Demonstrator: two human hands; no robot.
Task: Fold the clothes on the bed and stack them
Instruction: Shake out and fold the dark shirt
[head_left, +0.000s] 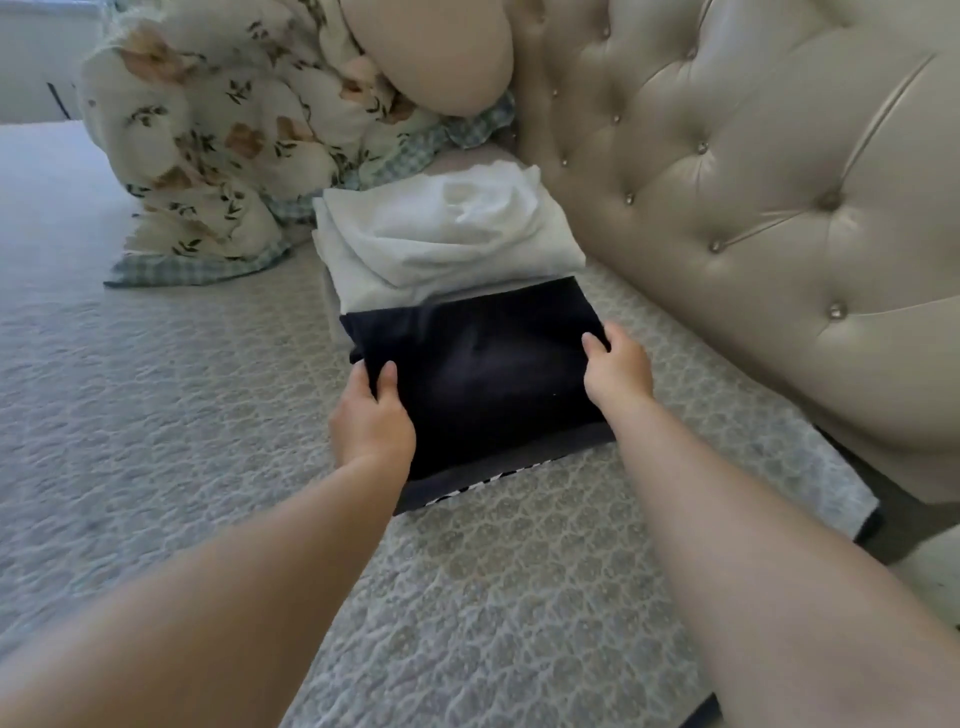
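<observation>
Head view. Both bare forearms are reaching forward over the bed cover (156, 415), a grey-white quilted surface.

The left hand (371, 415) is gripping the left edge of a folded dark navy garment (483, 379): the thumb is lying on top of the cloth and the fingers are curling under the edge, out of sight. The right hand (618, 371) is holding the opposite, right edge in the same manner, thumb on top near the far right corner, fingers tucked below. The garment is spanning the gap between the two hands as a flat rectangle.

Below the grip, toward the wrists, a second dark folded piece (488, 483) is lying on the cover, with white lettering partly showing at its near edge; the lettering is too cut off to read. The held garment is overlapping it; whether it is resting on it or being held just above is hard to tell from this angle.

Directly beyond the fingertips, a stack of folded white clothes (441, 244) is sitting on the bed, its near edge touching or just covered by the far edge of the navy garment.

Further out past the left hand, a bunched floral quilt (208, 140) is piled up, with a beige pillow (431, 52) leaning above it. To the right of the right hand, the tufted cream headboard (753, 182) is running alongside the stack.
</observation>
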